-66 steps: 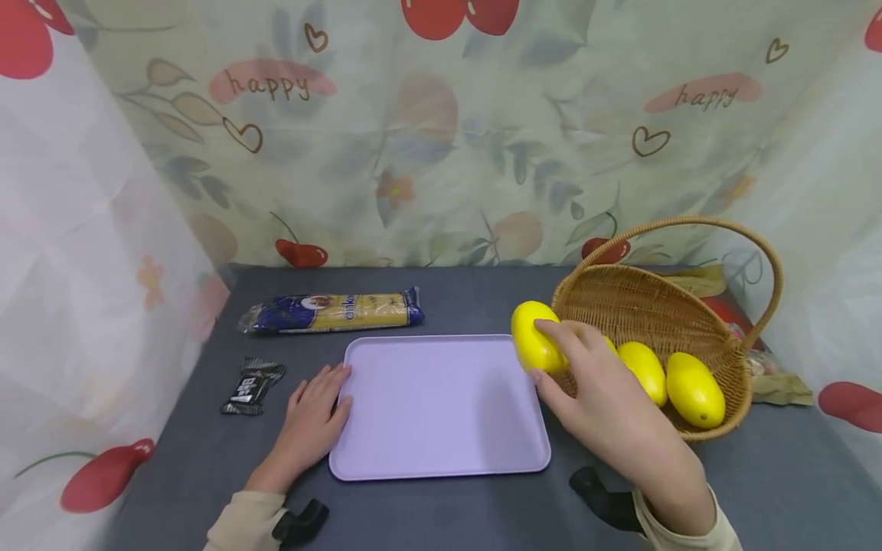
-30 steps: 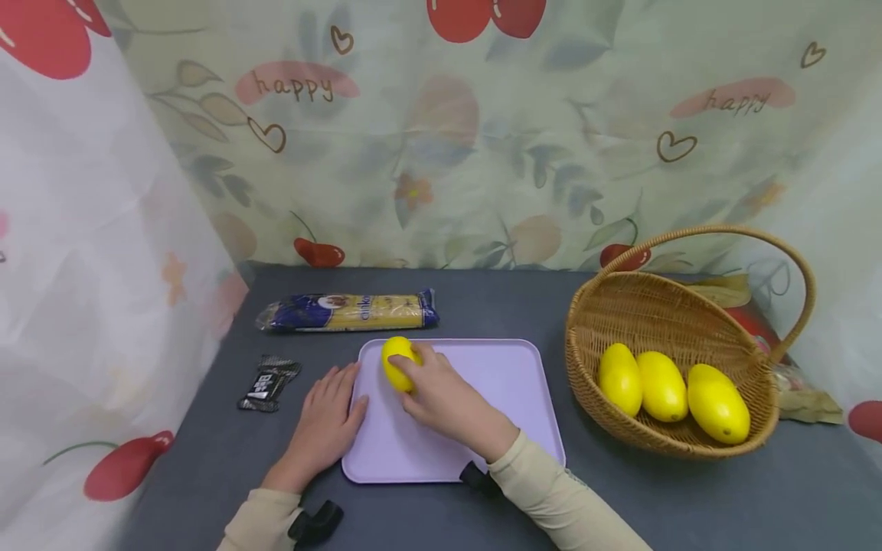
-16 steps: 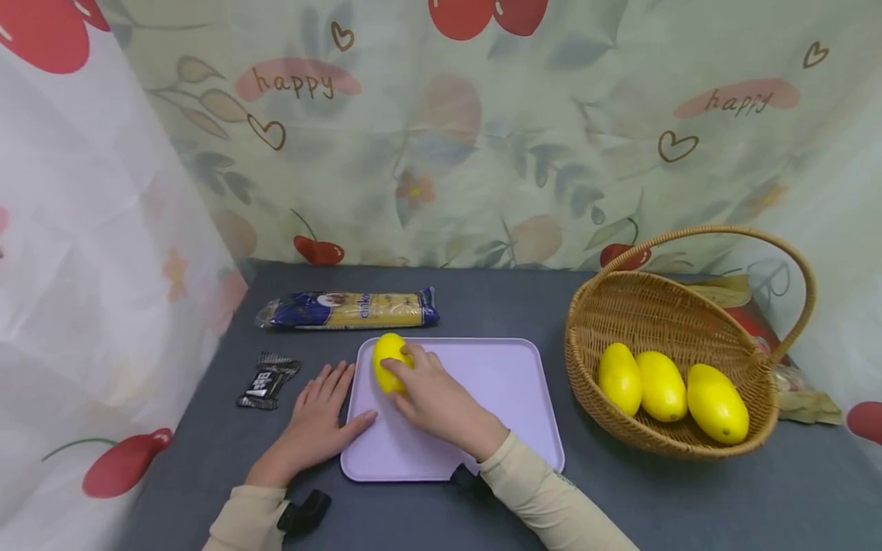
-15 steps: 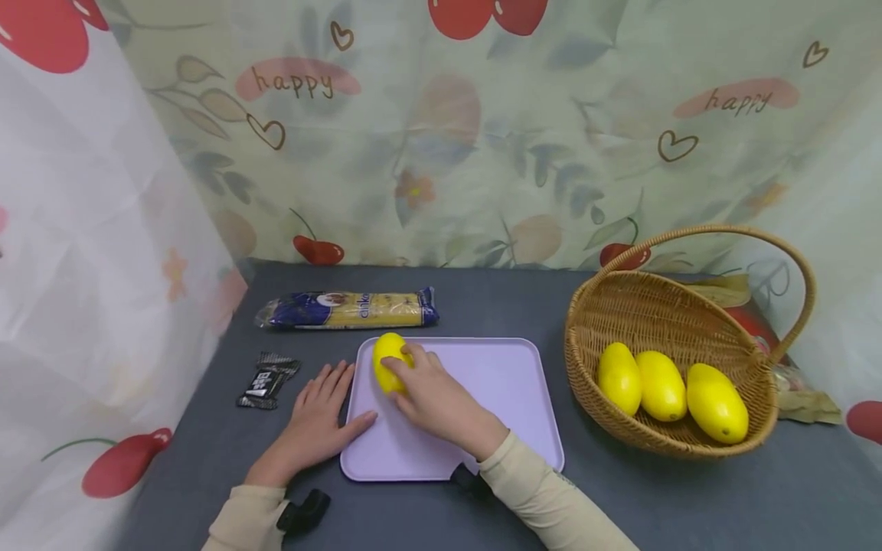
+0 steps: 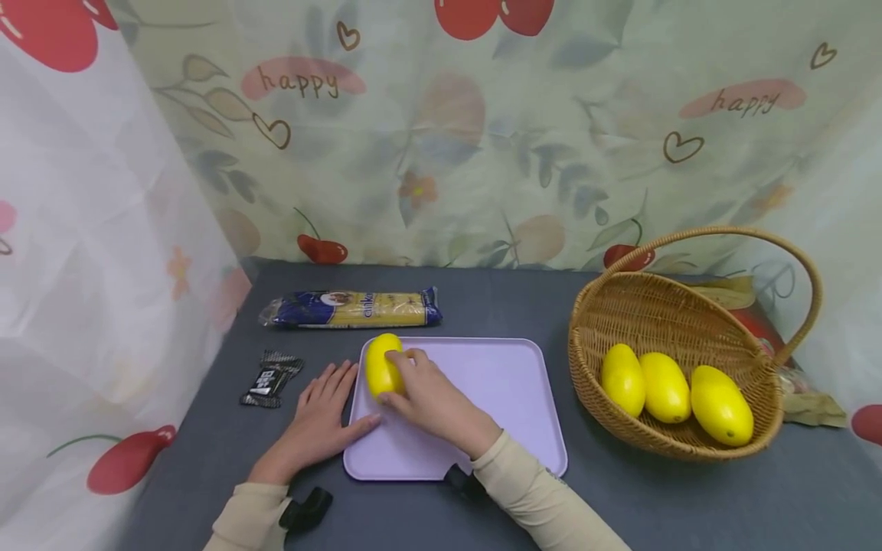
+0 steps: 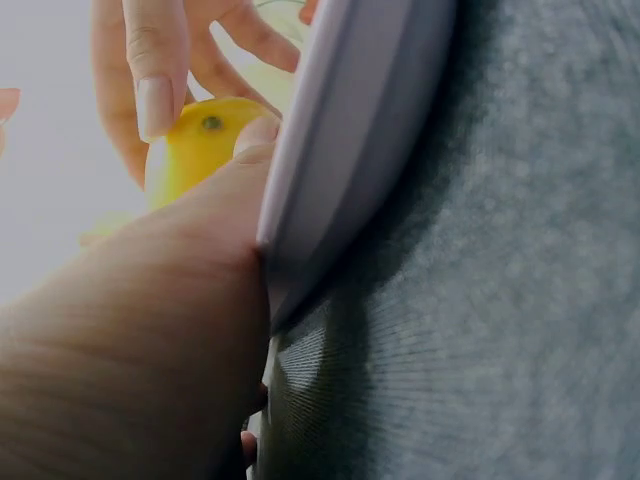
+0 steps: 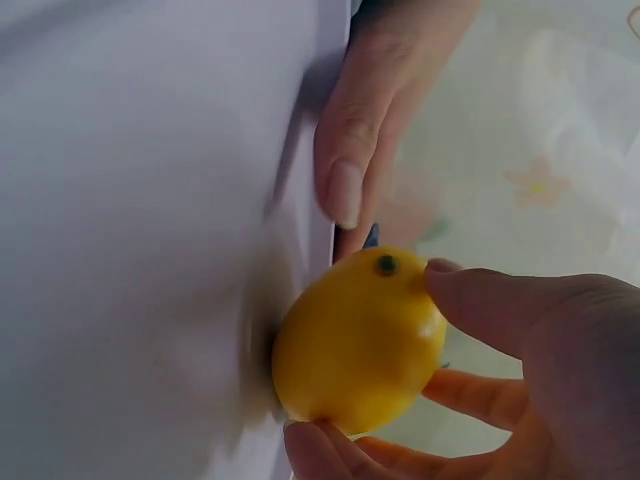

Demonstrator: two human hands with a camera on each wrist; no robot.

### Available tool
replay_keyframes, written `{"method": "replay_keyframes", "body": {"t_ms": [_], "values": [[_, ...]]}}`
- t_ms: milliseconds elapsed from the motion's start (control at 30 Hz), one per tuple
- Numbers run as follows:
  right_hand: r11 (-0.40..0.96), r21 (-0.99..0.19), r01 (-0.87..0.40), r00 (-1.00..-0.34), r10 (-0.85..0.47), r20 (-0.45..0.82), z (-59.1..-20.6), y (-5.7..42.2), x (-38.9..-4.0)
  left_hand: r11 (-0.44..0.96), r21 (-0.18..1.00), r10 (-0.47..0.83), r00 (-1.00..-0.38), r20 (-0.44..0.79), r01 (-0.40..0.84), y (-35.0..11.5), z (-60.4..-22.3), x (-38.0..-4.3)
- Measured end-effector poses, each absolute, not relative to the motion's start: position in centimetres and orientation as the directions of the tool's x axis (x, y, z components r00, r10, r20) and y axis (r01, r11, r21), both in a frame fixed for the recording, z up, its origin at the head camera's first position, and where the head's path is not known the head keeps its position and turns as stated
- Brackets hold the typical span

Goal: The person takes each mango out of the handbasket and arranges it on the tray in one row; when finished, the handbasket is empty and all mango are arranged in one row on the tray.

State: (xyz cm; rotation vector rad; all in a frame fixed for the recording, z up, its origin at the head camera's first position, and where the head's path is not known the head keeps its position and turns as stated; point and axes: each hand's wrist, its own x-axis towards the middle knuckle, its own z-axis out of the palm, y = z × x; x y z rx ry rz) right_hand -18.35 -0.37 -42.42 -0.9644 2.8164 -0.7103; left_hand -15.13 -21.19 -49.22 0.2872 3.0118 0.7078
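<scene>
A yellow mango (image 5: 383, 366) sits at the left end of the lilac tray (image 5: 482, 398). My right hand (image 5: 434, 394) holds it from the right, thumb and fingers on its sides; in the right wrist view the mango (image 7: 360, 340) shows a dark stem end between the digits. My left hand (image 5: 320, 421) lies with straight fingers along the tray's left edge, its thumb over the rim. Close by in the left wrist view, the mango (image 6: 200, 150) is partly hidden behind the left thumb.
A wicker basket (image 5: 661, 306) with several yellow mangoes (image 5: 664, 386) stands at the right, with packages partly hidden behind it. A blue-and-yellow pasta packet (image 5: 351, 308) lies behind the tray. A small black wrapped snack (image 5: 272, 379) lies left of the left hand.
My right hand has carried the mango from beside the basket leftwards to the tray's left end, then nudged it slightly further left. The left thumb has spread over the tray rim.
</scene>
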Motion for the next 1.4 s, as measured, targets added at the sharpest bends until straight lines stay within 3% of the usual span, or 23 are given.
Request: {"method": "replay_keyframes", "body": {"t_ms": [467, 800, 1400], "values": [[0.703, -0.396, -0.591, -0.786, -0.612, 0.086, -42.8, -1.1, -18.1, 0.881, 0.434, 0.191, -0.981, 0.033, 0.186, -21.1, -49.3, -15.0], [0.671, -0.571, -0.472, -0.830, -0.556, 0.033, -42.9, -1.7, -18.1, 0.879, 0.437, 0.190, -0.981, 0.044, 0.190, -21.1, -49.2, -15.0], [0.752, -0.452, -0.479, -0.861, -0.503, 0.075, -43.1, -2.1, -17.9, 0.882, 0.435, 0.185, -0.982, 0.037, 0.182, -21.0, -49.2, -15.0]]}}
